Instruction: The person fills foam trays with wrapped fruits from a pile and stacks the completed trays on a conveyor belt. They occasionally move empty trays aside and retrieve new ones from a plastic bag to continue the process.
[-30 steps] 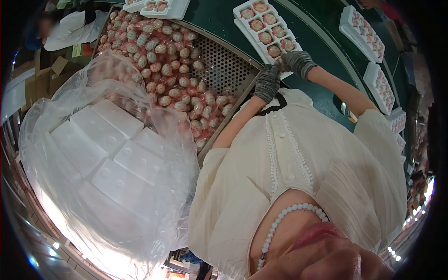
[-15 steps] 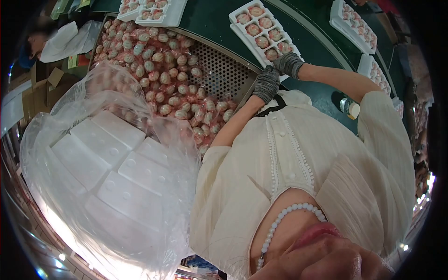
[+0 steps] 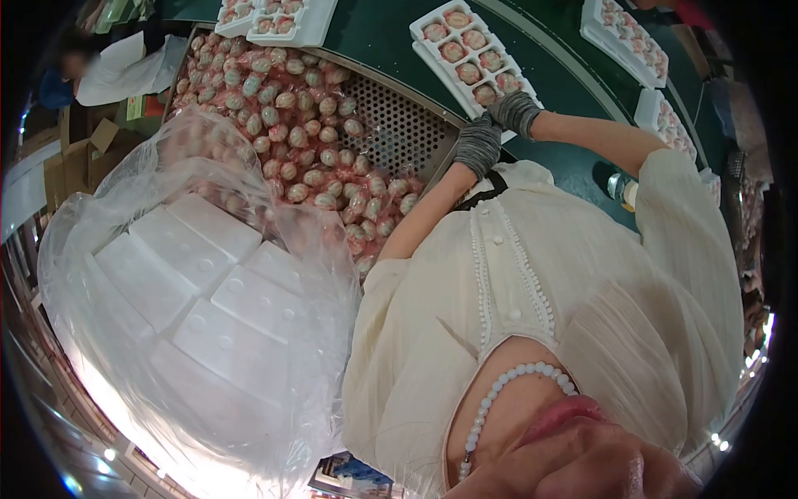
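Note:
Both my hands wear grey knitted gloves and meet at the near end of a white tray (image 3: 434, 62). Two columns of round, pink-and-white wrapped balls (image 3: 453, 51) sit in its compartments. My left hand (image 3: 477, 147) is closed beside the tray's near corner, close against the other hand. My right hand (image 3: 515, 113) curls over the near right end, its fingers bent. The gloves hide the fingertips and whatever is between them. Left of my hands, many more wrapped balls (image 3: 297, 140) lie heaped in a metal bin with a perforated floor (image 3: 391, 125).
A clear plastic bag (image 3: 62, 249) of stacked white trays (image 3: 195, 274) stands at my left. More filled trays (image 3: 625, 41) rest on the green table (image 3: 374, 29). A jar-like container (image 3: 617, 188) is near my right arm. Another person (image 3: 71, 71) is at the far left.
My hands stay at the tray's near end with only a slight shift. The whole view has moved a little; the jar-like container is more covered by my right sleeve.

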{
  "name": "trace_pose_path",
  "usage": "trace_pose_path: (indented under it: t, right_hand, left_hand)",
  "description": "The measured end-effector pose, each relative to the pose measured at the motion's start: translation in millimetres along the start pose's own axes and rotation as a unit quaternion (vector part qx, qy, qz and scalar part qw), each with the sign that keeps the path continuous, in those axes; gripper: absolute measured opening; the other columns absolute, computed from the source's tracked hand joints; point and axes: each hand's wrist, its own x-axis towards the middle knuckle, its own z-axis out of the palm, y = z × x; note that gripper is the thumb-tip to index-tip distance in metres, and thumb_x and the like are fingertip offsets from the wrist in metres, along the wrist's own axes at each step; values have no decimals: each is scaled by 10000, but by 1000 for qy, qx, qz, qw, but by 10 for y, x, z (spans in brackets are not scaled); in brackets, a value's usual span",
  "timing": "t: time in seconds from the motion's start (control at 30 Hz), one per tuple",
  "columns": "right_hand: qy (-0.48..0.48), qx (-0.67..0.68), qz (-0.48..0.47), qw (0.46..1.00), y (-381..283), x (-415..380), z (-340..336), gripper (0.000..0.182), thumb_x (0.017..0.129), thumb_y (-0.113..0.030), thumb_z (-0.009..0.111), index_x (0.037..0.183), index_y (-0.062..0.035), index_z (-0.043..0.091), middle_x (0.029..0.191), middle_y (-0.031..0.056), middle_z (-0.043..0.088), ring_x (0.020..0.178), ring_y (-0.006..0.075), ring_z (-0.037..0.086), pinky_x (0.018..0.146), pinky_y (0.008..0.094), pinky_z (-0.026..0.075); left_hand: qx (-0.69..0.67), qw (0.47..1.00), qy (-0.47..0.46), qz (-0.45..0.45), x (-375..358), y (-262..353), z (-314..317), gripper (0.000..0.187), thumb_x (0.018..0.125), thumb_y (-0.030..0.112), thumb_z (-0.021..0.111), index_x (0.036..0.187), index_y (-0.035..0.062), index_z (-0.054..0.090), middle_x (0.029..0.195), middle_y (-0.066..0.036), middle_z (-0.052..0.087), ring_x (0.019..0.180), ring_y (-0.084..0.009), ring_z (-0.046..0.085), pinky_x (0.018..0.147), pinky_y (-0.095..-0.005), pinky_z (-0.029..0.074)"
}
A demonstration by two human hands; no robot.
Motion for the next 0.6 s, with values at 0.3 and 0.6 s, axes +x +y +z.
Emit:
trace_pose_path:
  t: [0.3,0.6]
  right_hand:
    - [243,456,128,846,423,-508,-14,265,709,-255,594,929,-111,570,798,107,592,727,246,577,703,338,441]
    - [16,681,295,670,428,-634,662,527,728,-535,528,1042,-115,477,750,1,525,547,83,452,451,231,361]
  left_hand:
    - [-306,925,188,-123,-211,-276,229,209,775,25,450,957,18,552,897,-151,576,836,-259,555,790,-327,426]
    - [-286,925,156,-195,-111,-403,749,121,792,79,461,894,16,475,816,-102,513,766,-161,487,689,-291,422]
